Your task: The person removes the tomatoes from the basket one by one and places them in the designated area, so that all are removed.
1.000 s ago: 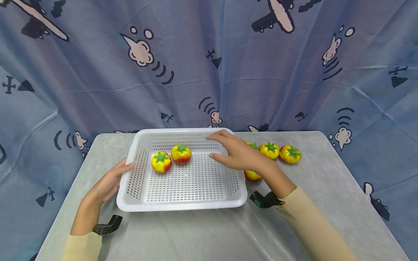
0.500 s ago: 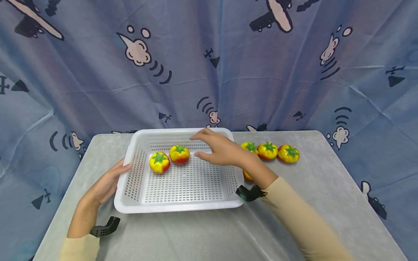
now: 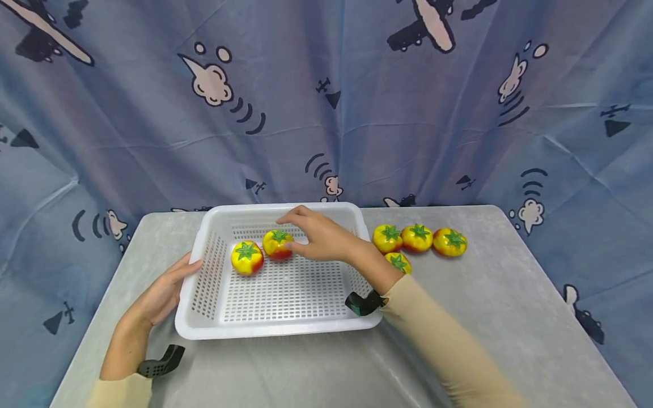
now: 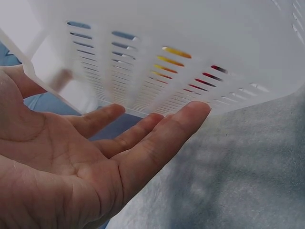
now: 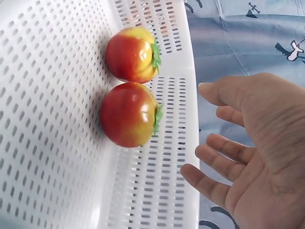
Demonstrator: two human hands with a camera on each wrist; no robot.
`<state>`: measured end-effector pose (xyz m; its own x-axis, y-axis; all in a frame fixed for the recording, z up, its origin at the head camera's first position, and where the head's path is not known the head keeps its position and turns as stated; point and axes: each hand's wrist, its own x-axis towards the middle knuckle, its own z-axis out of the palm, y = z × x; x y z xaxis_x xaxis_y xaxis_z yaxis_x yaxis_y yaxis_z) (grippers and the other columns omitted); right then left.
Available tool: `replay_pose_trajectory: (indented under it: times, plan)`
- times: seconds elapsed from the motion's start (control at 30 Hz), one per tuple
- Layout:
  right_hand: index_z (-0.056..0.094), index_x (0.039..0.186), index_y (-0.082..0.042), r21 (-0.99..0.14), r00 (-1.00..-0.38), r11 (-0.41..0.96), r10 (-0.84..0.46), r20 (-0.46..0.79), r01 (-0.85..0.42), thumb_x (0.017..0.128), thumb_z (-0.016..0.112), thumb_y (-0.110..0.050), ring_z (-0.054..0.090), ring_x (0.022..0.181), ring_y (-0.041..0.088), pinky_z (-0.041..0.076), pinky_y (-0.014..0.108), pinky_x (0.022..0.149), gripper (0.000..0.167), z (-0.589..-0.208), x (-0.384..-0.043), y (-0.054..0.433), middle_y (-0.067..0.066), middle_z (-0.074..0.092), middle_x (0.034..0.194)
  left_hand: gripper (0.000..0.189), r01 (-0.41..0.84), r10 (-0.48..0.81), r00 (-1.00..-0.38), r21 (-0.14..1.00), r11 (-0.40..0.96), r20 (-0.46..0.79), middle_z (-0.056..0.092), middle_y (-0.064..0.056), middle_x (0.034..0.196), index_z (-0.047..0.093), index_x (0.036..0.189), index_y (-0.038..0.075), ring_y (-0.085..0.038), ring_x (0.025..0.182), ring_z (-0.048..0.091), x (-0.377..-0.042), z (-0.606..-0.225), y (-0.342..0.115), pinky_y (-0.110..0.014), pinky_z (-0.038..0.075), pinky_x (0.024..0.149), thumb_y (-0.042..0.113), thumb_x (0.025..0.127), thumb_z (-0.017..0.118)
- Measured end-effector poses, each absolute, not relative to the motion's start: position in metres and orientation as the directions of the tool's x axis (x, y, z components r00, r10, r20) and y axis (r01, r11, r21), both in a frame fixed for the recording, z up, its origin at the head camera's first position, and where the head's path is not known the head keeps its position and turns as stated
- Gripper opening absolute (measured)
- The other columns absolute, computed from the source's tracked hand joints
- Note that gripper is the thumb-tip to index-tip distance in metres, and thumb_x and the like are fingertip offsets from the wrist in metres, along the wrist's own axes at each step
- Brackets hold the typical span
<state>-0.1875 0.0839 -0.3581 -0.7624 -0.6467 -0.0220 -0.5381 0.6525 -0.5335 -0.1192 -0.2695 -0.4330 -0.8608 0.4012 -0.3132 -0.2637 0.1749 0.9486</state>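
Note:
A white perforated plastic basket (image 3: 285, 327) stands on the table. My left hand (image 3: 165, 289) grips its left side, thumb over the rim and fingers against the outer wall (image 4: 157, 95). Two glossy red-and-yellow fruits with green leafy tops, like tomatoes or persimmons, sit inside: the left fruit (image 3: 247, 258) and the right fruit (image 3: 277, 245), close together. My right hand (image 3: 323, 235) hangs over the basket beside the right fruit, fingers spread and loosely bent, holding nothing. In the right wrist view that hand (image 5: 252, 148) is apart from both fruits.
Right of the basket several more such fruits lie on the grey table (image 3: 510, 306): three in a back row, such as the end fruit (image 3: 450, 242), and a front fruit (image 3: 399, 263) partly behind my right forearm. A blue patterned curtain (image 3: 408, 113) hangs behind the table.
My right hand has moved left across the basket, from its right side to the right fruit. The left hand keeps its grip; the fruits stay in place.

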Motion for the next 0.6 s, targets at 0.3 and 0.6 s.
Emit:
replay_pose_trajectory:
  times: [0.3,0.6]
  plan:
    - [0.057,0.152,-0.016,-0.543,-0.763,0.661,-0.644,-0.055,-0.519,0.102,0.071,-0.026,0.058,0.136,0.028,0.05,0.045,0.115,0.053,-0.382,-0.189,0.072,0.01,0.054,0.153,0.072,-0.278,0.415,-0.848,0.943,0.181,-0.329,0.027,-0.033,0.165,-0.009,0.171,0.018,-0.02,0.128,0.058,-0.114,-0.438,-0.268,-0.045,0.054,0.097,0.041,0.116,0.031]
    - [0.057,0.152,-0.014,-0.526,-0.762,0.665,-0.646,-0.048,-0.53,0.102,0.072,-0.025,0.058,0.135,0.027,0.048,0.044,0.116,0.054,-0.386,-0.201,0.065,0.01,0.055,0.152,0.072,-0.26,0.409,-0.858,0.949,0.178,-0.312,0.026,-0.033,0.166,-0.009,0.171,0.018,-0.023,0.13,0.057,-0.119,-0.434,-0.269,-0.045,0.054,0.096,0.041,0.116,0.03]
